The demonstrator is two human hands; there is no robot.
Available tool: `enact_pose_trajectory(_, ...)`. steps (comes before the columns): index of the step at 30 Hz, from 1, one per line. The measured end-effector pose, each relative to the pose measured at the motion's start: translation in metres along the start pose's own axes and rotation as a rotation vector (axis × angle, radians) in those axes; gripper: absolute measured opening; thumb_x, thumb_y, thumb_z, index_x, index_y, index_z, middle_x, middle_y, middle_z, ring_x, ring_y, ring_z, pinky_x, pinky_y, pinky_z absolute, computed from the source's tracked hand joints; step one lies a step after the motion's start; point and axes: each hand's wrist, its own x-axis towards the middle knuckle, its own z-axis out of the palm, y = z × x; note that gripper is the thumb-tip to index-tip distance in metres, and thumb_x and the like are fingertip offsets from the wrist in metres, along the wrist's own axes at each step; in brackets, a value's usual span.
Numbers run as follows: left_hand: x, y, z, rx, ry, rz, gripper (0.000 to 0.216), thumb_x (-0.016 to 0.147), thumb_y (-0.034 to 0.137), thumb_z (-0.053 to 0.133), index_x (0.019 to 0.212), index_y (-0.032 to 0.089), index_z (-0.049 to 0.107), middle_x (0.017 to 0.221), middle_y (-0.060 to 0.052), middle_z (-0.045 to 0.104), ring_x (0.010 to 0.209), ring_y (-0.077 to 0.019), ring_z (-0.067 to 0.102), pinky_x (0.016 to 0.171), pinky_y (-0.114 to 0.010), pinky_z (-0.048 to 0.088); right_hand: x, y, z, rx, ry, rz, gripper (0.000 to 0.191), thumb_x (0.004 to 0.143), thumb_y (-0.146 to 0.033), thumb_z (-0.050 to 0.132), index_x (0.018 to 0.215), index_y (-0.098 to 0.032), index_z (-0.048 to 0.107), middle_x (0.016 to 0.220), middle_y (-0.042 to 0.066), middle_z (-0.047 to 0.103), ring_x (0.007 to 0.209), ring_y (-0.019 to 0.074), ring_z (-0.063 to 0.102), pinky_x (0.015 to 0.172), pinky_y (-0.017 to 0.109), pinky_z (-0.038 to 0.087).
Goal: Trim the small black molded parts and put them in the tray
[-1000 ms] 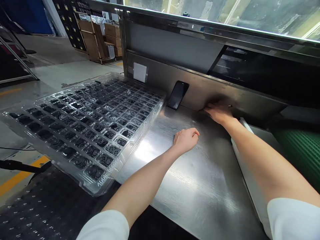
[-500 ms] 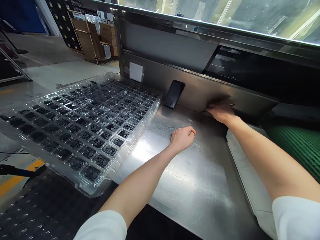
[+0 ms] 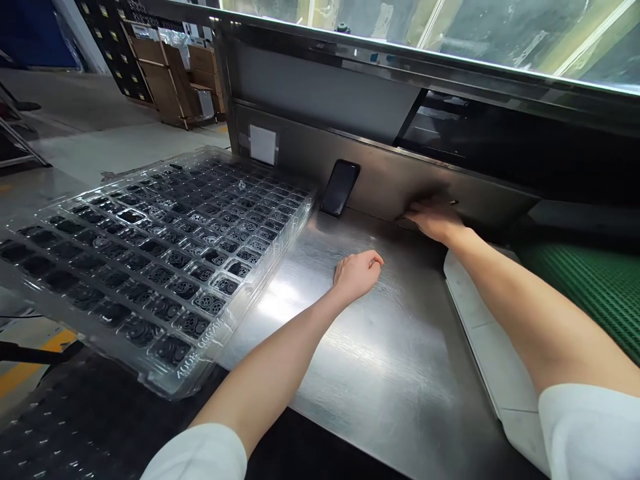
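Observation:
My left hand (image 3: 356, 273) rests on the steel table (image 3: 380, 373) curled into a loose fist, with nothing visible in it. My right hand (image 3: 433, 219) lies palm down at the table's back edge, against the metal back panel; its fingertips are in shadow and I cannot tell whether they hold anything. A clear plastic tray (image 3: 200, 347) with several rows of small black round parts lies to the left of my left hand, overhanging the table's left edge.
A black phone (image 3: 340, 187) leans on the back panel between the tray and my right hand. A white label (image 3: 263, 145) is stuck on that panel. A green conveyor belt (image 3: 590, 287) runs at the right, behind a white strip (image 3: 480, 333). Cardboard boxes (image 3: 175, 80) stand far left.
The view has drifted a little to the right, so everything sits further left in the picture. Both hands stay in the same places on the table.

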Motion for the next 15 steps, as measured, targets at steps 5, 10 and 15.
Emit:
enact_pose_trajectory(5, 0.0005, -0.0011, -0.0002, 0.005, 0.003, 0.010, 0.028, 0.093, 0.029, 0.051, 0.105, 0.032, 0.076, 0.079, 0.003, 0.072, 0.082, -0.0198, 0.067, 0.084, -0.029, 0.050, 0.0017, -0.0043, 0.0017, -0.028, -0.014, 0.006, 0.035, 0.101, -0.009, 0.047, 0.114, -0.016, 0.078, 0.112, 0.015, 0.068, 0.101, 0.0304, 0.057, 0.087, 0.040, 0.028)
enact_pose_trajectory(10, 0.0013, -0.0015, -0.0001, 0.005, 0.004, 0.016, 0.028, 0.093, 0.029, 0.050, 0.104, 0.032, 0.075, 0.080, 0.004, 0.072, 0.083, -0.0198, 0.066, 0.082, -0.029, 0.048, -0.0028, -0.0027, 0.0017, -0.063, -0.054, 0.001, 0.034, 0.101, -0.008, 0.049, 0.113, -0.016, 0.079, 0.113, 0.015, 0.069, 0.103, 0.0315, 0.058, 0.088, 0.041, 0.029)
enact_pose_trajectory(15, 0.0011, -0.0010, 0.0006, -0.001, -0.002, 0.019, 0.027, 0.093, 0.029, 0.050, 0.104, 0.032, 0.075, 0.081, 0.003, 0.072, 0.082, -0.0199, 0.065, 0.081, -0.030, 0.047, -0.0022, -0.0058, -0.0008, -0.074, -0.054, 0.004, 0.032, 0.102, -0.010, 0.050, 0.112, -0.015, 0.079, 0.112, 0.014, 0.068, 0.103, 0.0300, 0.056, 0.090, 0.041, 0.029)
